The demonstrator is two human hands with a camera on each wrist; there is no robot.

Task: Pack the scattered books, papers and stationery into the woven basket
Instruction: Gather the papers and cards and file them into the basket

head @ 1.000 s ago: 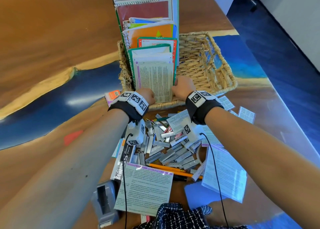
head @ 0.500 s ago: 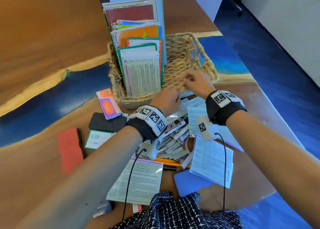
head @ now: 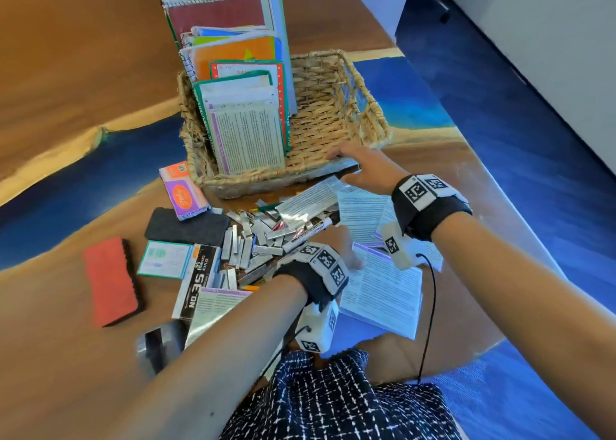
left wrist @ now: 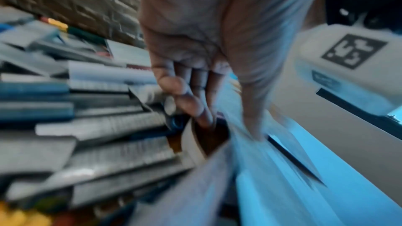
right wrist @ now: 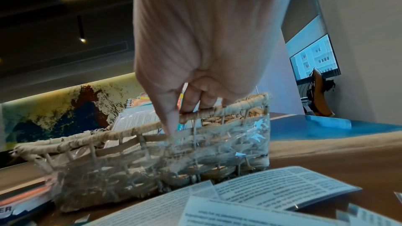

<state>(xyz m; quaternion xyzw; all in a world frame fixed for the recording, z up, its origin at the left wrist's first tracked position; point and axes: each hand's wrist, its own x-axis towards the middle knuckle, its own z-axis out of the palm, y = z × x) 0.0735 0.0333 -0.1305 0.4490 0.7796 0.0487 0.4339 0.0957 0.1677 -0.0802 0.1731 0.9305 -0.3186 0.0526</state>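
The right hand point(head: 363, 166) gripped the near rim of the tan woven basket point(head: 336, 106) at the frame's centre, fingers curled over it. The left hand point(head: 336, 239), lower centre, reached among the white printed paper sheets point(head: 383, 289); blur hid whether it pinched one. Those sheets lay below the basket, long edges running toward it, nearer the left hand. 1 stack of upright books point(head: 233, 73) filled the basket's left half.

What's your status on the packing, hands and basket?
Right hand grips the woven basket at its near rim. Left hand down among loose papers, grip unclear from blur. Books upright inside. Staple strips scattered in front.
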